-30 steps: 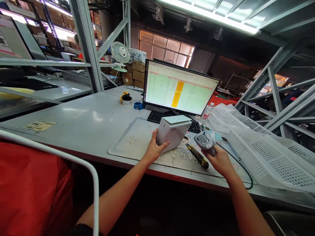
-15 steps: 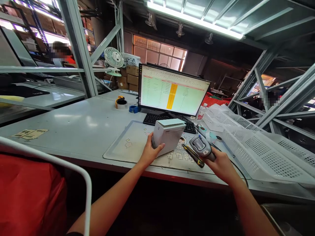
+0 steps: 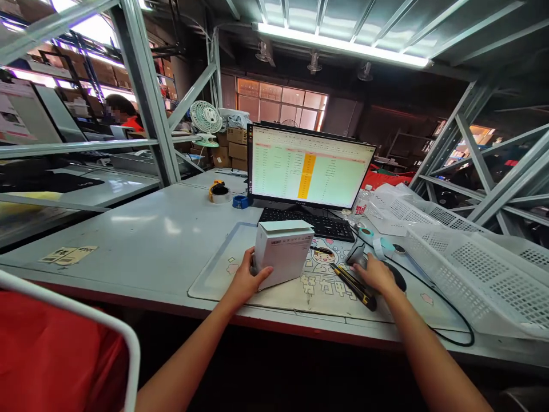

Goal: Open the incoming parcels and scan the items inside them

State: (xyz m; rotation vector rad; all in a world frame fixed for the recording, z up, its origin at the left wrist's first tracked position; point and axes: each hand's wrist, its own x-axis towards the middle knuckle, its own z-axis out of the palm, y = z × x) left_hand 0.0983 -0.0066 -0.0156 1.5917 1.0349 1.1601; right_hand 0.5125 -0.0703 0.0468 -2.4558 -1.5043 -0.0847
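In the head view, my left hand [image 3: 247, 277] grips the lower left side of a white cardboard box [image 3: 285, 260], thumb across its front. The box stands upright on the printed desk mat [image 3: 214, 283], its top flap slightly raised and a barcode on its front. My right hand [image 3: 376, 273] is closed around the grey barcode scanner [image 3: 355, 252], low over the mat; my fingers partly cover it. A yellow and black box cutter [image 3: 352, 286] lies between the two hands, and a dark pen [image 3: 321, 250] rests behind it. Beside my right hand sits a black mouse [image 3: 397, 277].
Behind the box are a black keyboard [image 3: 334, 226] and a lit monitor [image 3: 309, 166]. White perforated baskets [image 3: 484, 274] line the right side. Tape rolls [image 3: 220, 193] stand at the back left, and paper labels [image 3: 68, 255] lie far left. A black cable [image 3: 446, 297] loops at right.
The scanner has gone down toward the mat and turned away from the box, with my right hand still on it. The box has tilted upright, showing its barcode. The camera view has shifted slightly.
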